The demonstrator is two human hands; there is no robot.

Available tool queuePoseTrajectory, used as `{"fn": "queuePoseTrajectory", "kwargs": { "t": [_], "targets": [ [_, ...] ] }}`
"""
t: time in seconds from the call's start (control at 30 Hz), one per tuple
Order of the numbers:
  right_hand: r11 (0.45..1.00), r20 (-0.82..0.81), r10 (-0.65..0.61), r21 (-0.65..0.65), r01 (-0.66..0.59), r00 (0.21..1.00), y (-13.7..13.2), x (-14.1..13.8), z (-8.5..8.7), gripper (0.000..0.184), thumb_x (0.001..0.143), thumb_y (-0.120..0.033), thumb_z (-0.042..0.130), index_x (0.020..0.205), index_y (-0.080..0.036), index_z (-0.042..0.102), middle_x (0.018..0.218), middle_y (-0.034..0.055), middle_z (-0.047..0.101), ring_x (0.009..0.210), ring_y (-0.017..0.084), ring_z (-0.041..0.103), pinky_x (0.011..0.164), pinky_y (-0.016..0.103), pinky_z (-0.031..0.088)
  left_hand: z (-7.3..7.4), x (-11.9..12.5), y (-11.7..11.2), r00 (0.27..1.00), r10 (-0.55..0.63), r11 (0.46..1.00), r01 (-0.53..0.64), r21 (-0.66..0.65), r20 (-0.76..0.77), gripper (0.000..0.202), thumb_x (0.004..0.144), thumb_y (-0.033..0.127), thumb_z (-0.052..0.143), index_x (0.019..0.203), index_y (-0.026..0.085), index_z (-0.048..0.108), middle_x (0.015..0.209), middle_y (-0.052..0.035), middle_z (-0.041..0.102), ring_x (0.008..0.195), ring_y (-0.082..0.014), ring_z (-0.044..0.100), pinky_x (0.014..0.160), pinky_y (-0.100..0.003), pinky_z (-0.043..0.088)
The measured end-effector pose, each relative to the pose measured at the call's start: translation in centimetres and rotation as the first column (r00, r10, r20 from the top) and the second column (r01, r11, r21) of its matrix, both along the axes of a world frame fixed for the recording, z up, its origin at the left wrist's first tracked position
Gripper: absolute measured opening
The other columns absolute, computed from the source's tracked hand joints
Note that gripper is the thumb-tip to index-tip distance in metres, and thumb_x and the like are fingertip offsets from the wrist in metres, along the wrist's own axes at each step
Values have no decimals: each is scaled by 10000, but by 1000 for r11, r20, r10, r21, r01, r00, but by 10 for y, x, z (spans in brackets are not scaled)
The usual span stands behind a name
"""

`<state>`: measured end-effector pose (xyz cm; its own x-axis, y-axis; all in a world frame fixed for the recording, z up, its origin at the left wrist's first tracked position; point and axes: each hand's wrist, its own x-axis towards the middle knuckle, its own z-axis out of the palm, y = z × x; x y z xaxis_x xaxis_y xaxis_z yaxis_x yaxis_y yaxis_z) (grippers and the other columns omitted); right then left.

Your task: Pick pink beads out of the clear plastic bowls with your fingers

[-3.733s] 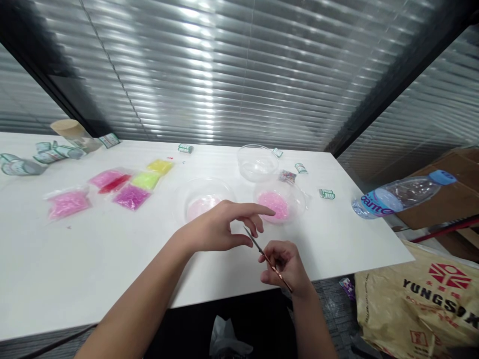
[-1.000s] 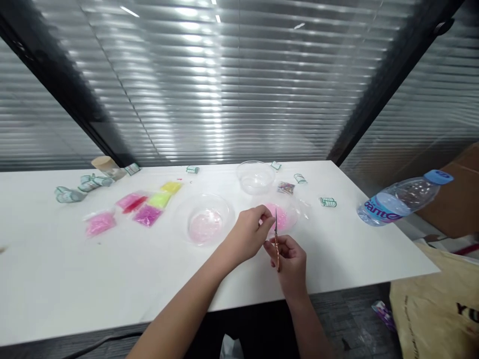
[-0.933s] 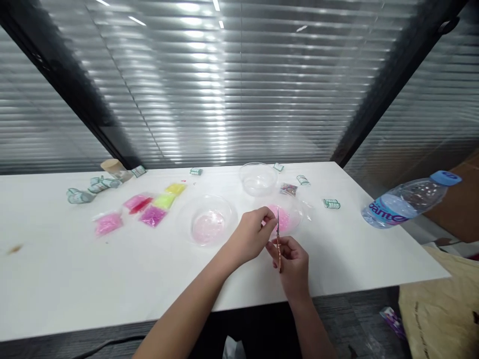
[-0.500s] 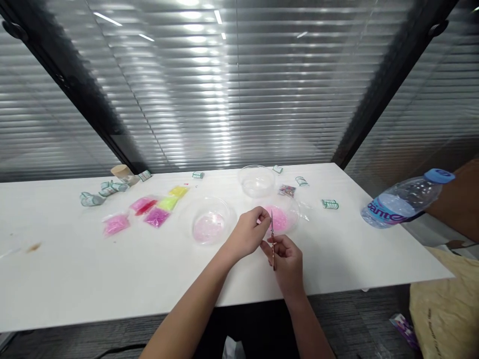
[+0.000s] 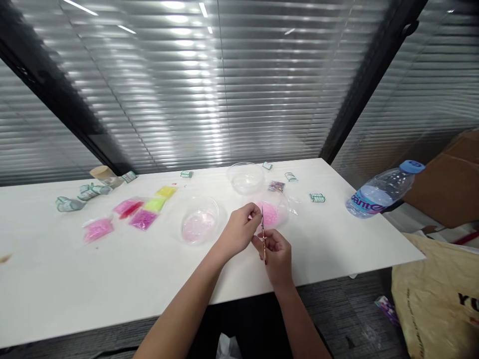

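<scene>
My right hand (image 5: 276,255) grips a pair of small copper-handled scissors (image 5: 264,242), their blades pointing away from me. Just left of the blades, my left hand (image 5: 241,228) is closed in a pinch; whatever sits between its fingertips is too small to make out. Beyond both hands lies a clear bowl (image 5: 286,212) holding bright pink bits, partly hidden by my fingers. Another clear bowl (image 5: 217,212) with paler pink contents stands to the left. Farther back is a third clear bowl (image 5: 247,185), beside a small packet of multicoloured bits (image 5: 276,186).
Bags of pink, purple and yellow beads (image 5: 143,218) lie on the left of the white table (image 5: 130,279). Small green-and-white wrapped rolls (image 5: 317,198) are scattered about. A water bottle (image 5: 381,193) stands at right, above a brown paper bag (image 5: 430,294). Window blinds line the back.
The view has swung slightly right, so everything on the table sits farther left. Both hands keep nearly the same pose around the scissors.
</scene>
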<state>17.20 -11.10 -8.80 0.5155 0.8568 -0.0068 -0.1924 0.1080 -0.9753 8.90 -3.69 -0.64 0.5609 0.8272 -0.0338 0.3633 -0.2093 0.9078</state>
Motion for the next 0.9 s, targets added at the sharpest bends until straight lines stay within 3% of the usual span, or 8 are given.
{"fn": "queuePoseTrajectory", "kwargs": {
  "t": [0.27,0.37,0.5,0.67,0.9],
  "targets": [
    [1000,-30,-20,-13,19,999,0,0,1,312,667,-406,773,686,-170,571,414,-115,340,392,50,267,399,205,259,5,4,-3,996,33,996,-26,89,-81,191,881,296,392,748,190,480,732,7,539,565,-112,512,524,-231,382],
    [1000,-47,-15,-21,14,999,-1,1,1,311,683,-415,766,703,-170,574,426,-105,367,392,55,285,394,203,244,10,7,-3,977,72,975,-26,220,-201,208,901,262,329,730,201,431,712,-9,536,609,-141,527,550,-249,378],
    [999,-89,-43,-18,41,995,-4,3,-1,320,690,-422,770,692,-169,573,421,-97,385,391,58,297,387,201,243,13,13,0,894,117,905,83,416,-432,168,894,195,287,792,208,418,794,-50,584,696,-186,559,580,-278,376],
    [997,-131,-78,-28,75,988,-6,4,-4,315,683,-409,788,699,-163,592,454,-91,401,398,56,327,384,195,264,15,18,5,838,104,887,165,431,-535,181,906,241,301,897,186,473,857,-83,616,716,-233,602,552,-294,398],
    [990,-104,-140,-37,137,985,-9,5,-8,320,682,-421,788,698,-162,601,443,-90,394,388,69,347,374,214,265,17,28,11,799,79,852,256,457,-596,252,946,257,312,896,138,528,802,-104,620,716,-257,651,586,-335,474]
  ]
}}
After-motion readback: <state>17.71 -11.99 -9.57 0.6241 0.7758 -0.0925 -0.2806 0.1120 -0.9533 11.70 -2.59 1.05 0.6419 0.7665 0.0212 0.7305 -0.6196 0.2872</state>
